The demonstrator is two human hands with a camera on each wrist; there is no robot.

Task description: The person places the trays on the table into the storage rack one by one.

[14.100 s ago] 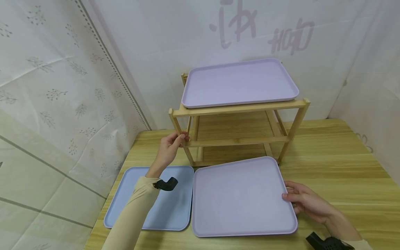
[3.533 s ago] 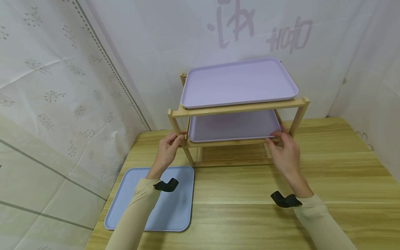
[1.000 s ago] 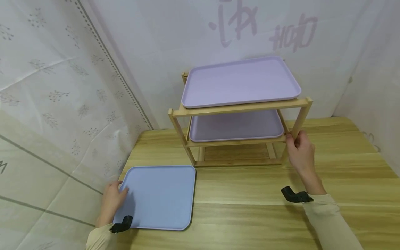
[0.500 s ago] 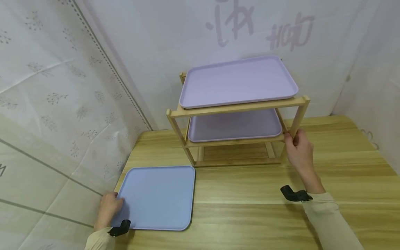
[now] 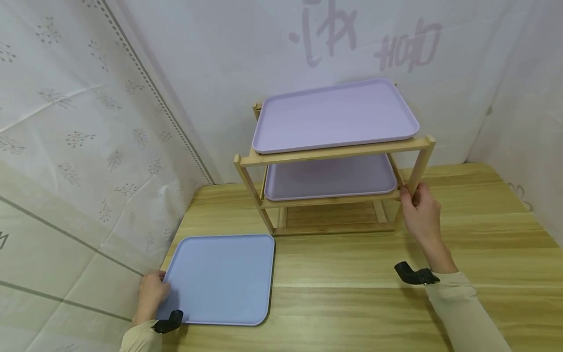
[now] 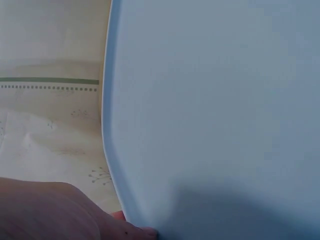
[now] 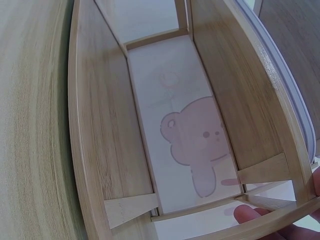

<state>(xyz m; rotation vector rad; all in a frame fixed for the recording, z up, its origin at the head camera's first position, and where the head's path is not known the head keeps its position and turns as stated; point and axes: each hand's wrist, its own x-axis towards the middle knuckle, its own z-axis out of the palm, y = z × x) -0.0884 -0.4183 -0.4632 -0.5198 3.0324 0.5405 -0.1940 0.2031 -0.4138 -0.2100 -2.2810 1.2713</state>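
Note:
At the table's left, a light blue tray [image 5: 220, 278] lies flat. My left hand [image 5: 151, 296] pinches its left edge; in the left wrist view the thumb [image 6: 137, 233] is on the rim and a finger shows beyond it. Behind stands a three-tier bamboo rack [image 5: 334, 154]. A purple tray [image 5: 336, 117] sits on its top tier, and another purple tray [image 5: 330, 178] on the middle one. My right hand [image 5: 423, 215] grips the rack's right front post, with fingertips [image 7: 245, 214] showing behind the wood in the right wrist view.
The bottom tier [image 5: 332, 215] shows bare wood. A patterned curtain [image 5: 101, 161] hangs along the left side of the wooden table [image 5: 334, 293]. A pale cloth wall [image 5: 211, 63] with pink lettering rises right behind the rack.
The second purple tray went from the table onto the middle tier. My left hand left the rack's left post for the blue tray's edge. My right hand moved onto the right post.

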